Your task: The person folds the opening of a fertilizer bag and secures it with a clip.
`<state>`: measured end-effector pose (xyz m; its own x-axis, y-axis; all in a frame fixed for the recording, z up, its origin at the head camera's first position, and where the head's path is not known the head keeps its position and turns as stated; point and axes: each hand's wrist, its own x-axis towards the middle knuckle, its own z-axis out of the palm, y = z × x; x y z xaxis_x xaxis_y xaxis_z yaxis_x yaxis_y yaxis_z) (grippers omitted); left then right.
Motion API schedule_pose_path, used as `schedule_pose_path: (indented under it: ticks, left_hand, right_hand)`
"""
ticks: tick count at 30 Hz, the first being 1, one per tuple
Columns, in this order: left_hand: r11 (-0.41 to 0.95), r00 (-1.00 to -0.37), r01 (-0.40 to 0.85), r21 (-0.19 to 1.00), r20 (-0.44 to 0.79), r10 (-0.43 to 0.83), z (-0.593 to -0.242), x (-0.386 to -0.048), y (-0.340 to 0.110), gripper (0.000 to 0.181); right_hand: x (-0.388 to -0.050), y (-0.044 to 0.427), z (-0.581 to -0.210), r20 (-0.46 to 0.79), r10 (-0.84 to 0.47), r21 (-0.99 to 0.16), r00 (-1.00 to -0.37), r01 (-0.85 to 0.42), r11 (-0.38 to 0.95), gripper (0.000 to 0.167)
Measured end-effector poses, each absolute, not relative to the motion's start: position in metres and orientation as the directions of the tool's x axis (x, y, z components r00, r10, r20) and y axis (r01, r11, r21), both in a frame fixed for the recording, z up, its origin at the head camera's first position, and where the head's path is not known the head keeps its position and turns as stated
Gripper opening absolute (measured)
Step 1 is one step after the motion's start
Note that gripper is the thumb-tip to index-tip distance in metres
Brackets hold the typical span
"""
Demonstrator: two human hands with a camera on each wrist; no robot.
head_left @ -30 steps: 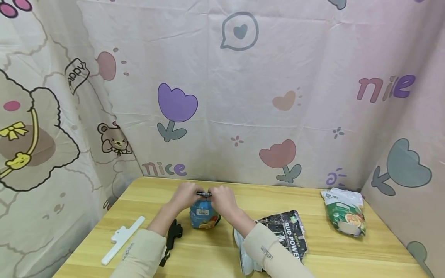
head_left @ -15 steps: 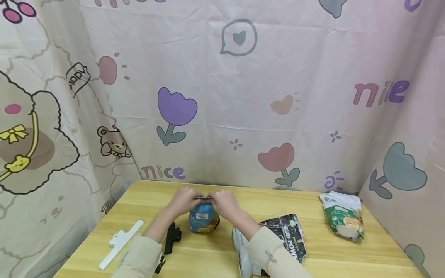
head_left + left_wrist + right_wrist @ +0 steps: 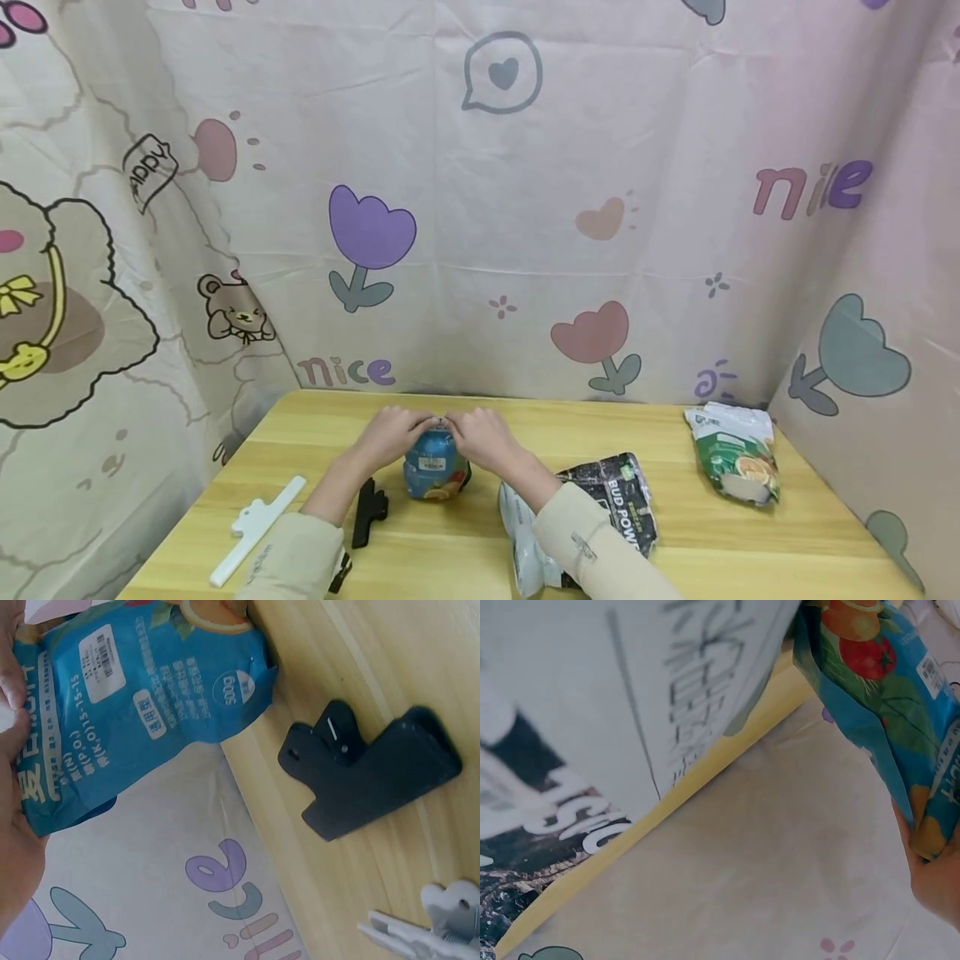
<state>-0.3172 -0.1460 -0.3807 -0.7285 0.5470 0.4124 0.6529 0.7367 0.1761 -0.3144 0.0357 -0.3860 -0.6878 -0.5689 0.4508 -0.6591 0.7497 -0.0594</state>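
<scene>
A small blue bag (image 3: 433, 473) with printed fruit and vegetables stands on the wooden table (image 3: 442, 567). My left hand (image 3: 390, 437) pinches one end of its top edge, and my right hand (image 3: 483, 437) pinches the other end. In the right wrist view the top of the blue bag (image 3: 900, 697) looks folded over under the fingers. The left wrist view shows a label and white print on the blue bag (image 3: 150, 705). Beside my left forearm lies a black bag clip (image 3: 368, 512), its jaws together in the left wrist view.
Further left lies a long white bag clip (image 3: 258, 529). A black and silver bag (image 3: 618, 500) lies right of the blue bag, partly under my right forearm. A green and white bag (image 3: 738, 462) stands near the far right corner. Printed curtains (image 3: 465, 208) hang behind the table.
Both hands stay at the blue bag's top. The dark strip seen between the fingers earlier is out of sight, and the thumbs now meet closely along the edge. The head view has shifted slightly.
</scene>
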Motion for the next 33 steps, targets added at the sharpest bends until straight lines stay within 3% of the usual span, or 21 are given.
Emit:
schedule_pose_path:
  ticks: [5,9,20,27,33]
  left_hand:
    - [0.776,-0.736,0.617,0.131,0.445,0.51,-0.381,-0.3179,-0.1413,0.018]
    - [0.773,-0.747,0.614,0.16,0.435,0.503,-0.3796,-0.318,-0.1417,0.019]
    - [0.75,-0.761,0.622,0.226,0.401,0.51,-0.3792,-0.3187,-0.1446,0.022]
    - [0.762,-0.751,0.619,0.192,0.432,0.5,-0.3802,-0.3182,-0.1414,0.019]
    - [0.752,-0.76,0.622,0.22,0.401,0.511,-0.3801,-0.3184,-0.1442,0.018]
  right_hand:
    - [-0.316,0.034,-0.386,0.5,-0.551,-0.01,-0.669,-0.64,0.768,0.018]
    - [-0.3172,0.034,-0.3865,0.504,-0.558,0.031,-0.659,-0.632,0.774,0.016]
    - [-0.3162,0.0407,-0.3841,0.429,-0.567,-0.167,-0.703,-0.679,0.715,0.02]
    - [-0.3179,0.0413,-0.3835,0.434,-0.547,-0.223,-0.716,-0.673,0.705,0.024]
    - [-0.3174,0.0432,-0.3839,0.411,-0.567,-0.247,-0.714,-0.685,0.685,0.016]
